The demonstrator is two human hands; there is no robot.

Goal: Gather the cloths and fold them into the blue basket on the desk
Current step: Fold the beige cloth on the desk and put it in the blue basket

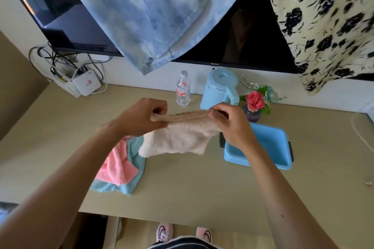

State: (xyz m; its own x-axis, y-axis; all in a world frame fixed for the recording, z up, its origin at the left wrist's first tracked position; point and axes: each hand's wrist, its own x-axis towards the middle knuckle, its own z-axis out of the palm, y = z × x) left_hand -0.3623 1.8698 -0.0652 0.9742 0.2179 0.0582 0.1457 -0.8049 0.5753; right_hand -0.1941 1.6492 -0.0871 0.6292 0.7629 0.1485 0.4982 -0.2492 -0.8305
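A fluffy beige cloth (180,139) hangs in the air above the desk, stretched between both hands. My left hand (139,117) pinches its top left corner and my right hand (232,125) pinches its top right corner. The upper edge looks doubled over. Below and to the left, a pink cloth (117,166) lies crumpled on top of a light blue cloth (135,159) on the desk. The blue basket (269,143) sits on the desk to the right, partly hidden by my right wrist; what shows of its inside holds nothing.
At the back of the desk (192,188) stand a water bottle (183,89), a light blue kettle (219,89) and a vase with a pink flower (255,103). A white router (86,85) with cables sits back left. Blue and floral fabrics hang over a dark screen.
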